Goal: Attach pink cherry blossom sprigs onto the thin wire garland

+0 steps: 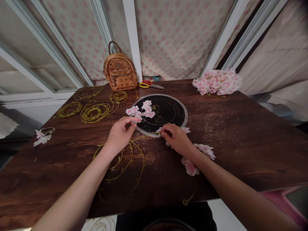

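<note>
pink blossoms [134, 112] pinched in left hand [120, 134], right hand [177, 140] pinching yellow wire [148, 136].

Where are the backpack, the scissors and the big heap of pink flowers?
backpack [119, 73], head view, front pocket.
scissors [145, 84], head view, the handles.
heap of pink flowers [218, 82], head view, middle of the heap.

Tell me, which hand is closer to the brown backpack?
Left. The left hand rests straight in front of the backpack; the right hand sits farther to the right, at the near rim of the round plate.
</note>
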Available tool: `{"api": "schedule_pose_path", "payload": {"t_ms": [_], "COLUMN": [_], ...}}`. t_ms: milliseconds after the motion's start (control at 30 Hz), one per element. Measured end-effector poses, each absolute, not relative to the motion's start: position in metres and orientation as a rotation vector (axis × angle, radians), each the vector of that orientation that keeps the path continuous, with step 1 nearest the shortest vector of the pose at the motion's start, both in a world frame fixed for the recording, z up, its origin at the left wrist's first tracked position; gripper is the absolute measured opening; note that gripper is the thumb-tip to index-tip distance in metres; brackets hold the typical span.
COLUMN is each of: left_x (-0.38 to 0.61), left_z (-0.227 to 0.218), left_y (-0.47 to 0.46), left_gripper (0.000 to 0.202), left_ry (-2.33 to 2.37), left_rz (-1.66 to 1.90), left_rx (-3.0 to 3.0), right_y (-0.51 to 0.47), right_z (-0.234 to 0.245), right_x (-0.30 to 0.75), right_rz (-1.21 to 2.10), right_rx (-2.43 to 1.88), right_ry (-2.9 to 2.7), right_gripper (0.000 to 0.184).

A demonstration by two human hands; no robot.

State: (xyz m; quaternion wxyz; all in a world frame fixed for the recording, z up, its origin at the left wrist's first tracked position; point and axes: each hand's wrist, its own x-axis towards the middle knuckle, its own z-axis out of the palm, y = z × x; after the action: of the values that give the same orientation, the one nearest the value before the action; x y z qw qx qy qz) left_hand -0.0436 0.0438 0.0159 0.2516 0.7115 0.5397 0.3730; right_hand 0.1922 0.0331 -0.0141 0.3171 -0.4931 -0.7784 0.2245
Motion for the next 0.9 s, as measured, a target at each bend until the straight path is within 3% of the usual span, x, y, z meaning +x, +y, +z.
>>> {"api": "schedule_pose_path", "payload": {"t_ms": [167,400,900], "left_x": [-0.046,-0.066,-0.044], "left_z": [0.032,0.002,-0.01], "left_y": [0.044,0.117,0.126], "left_gripper": [0.023,0.039,0.022], "left_ry": [1.51,1.814,1.676], "left_rz": [0.939,0.875,0.826], "left_rx": [2.015,2.044,2.04], "right_y": [0.033,0.032,0.031], "right_z": [-0.016,-0.017,-0.015], "right_x": [0.193,0.193,0.192], "right_rz": [0.575,0.55,0.547], "right_rx": [-1.303,-1.292,-1.289], "right_ry": [-2.066,-2.099,-2.103], "right_gripper": [0.012,0.013,0.014]}}
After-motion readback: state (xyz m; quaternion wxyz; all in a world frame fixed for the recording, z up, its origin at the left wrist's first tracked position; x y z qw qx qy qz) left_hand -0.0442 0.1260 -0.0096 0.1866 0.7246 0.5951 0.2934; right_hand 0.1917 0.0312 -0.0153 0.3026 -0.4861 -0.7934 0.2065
